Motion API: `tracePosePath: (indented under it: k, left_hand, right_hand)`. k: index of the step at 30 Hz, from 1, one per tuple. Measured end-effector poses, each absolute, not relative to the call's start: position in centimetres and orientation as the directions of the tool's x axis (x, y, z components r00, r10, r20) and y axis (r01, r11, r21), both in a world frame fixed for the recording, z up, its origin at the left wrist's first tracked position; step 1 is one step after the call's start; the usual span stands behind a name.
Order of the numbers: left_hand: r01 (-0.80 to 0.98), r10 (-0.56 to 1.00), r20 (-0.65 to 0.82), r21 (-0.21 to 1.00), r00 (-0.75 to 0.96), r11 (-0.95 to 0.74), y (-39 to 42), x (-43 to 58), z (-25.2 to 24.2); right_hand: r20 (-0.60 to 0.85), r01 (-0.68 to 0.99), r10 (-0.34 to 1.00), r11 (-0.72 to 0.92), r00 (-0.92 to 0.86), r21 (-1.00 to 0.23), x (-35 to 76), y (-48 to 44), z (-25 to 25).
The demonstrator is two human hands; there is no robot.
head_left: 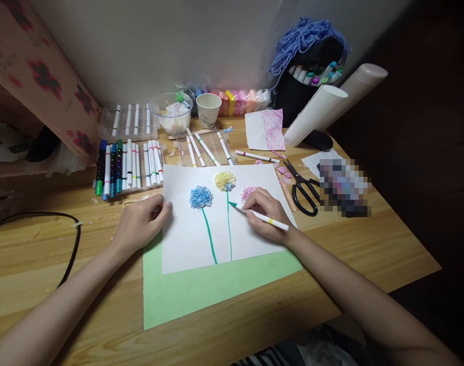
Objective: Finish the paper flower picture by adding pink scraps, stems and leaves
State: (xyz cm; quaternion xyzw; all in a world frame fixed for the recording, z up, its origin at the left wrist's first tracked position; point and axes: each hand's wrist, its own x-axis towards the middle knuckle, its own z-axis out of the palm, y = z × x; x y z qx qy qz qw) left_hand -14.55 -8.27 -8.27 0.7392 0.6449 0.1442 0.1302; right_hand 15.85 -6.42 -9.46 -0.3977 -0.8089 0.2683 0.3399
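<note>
A white sheet [186,244] lies on a green sheet [201,290] on the wooden desk. On it are a blue paper tuft [200,196], a yellow tuft [225,180] and a pink tuft [248,192], the first two with green drawn stems. My right hand [264,213] is closed on a white marker [262,217] whose green tip touches the paper by the yellow tuft's stem. My left hand [142,222] rests curled on the white sheet's left edge, thumb against fingers; what it may hold is hidden.
Rows of markers [128,165] lie in clear trays at the back left. A clear bowl [171,113], a paper cup [208,109], black scissors [302,188], a pink-scribbled paper [266,129], white rolls [316,114] and a black marker bag [312,76] stand behind. A black cable [69,239] crosses left.
</note>
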Motion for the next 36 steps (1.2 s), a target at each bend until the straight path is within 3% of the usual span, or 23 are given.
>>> tracePosePath:
  k: [20,23,26,30,33,36]
  left_hand:
    - [0.894,0.989,0.078,0.422,0.129,-0.15,-8.2,-14.6,-8.5]
    - [0.876,0.986,0.1,0.453,0.135,-0.167,-8.2,-14.7,-8.6]
    - [0.868,0.978,0.154,0.456,0.139,-0.196,-8.4,-14.8,-8.7]
    - [0.878,0.968,0.239,0.443,0.076,-0.178,-8.4,-14.9,-8.8]
    - [0.888,0.968,0.251,0.447,-0.006,-0.111,-8.2,-14.9,-8.8]
    - [0.891,0.973,0.225,0.45,-0.04,-0.067,-8.1,-14.9,-8.9]
  right_hand:
    - [0.337,0.45,0.829,0.534,-0.447,-0.716,15.8,-6.4,-9.6]
    - [0.383,0.387,0.819,0.548,-0.427,-0.742,16.0,-6.5,-9.9]
    - [0.393,0.245,0.857,0.481,-0.333,-0.842,16.2,-6.9,-9.7]
    - [0.255,0.061,0.874,0.306,-0.415,-0.95,16.2,-7.5,-9.1]
    - [0.091,0.058,0.851,0.141,-0.517,-0.988,16.0,-7.7,-9.2]
    - [0.027,0.092,0.888,0.078,-0.46,-0.993,15.7,-7.5,-9.7]
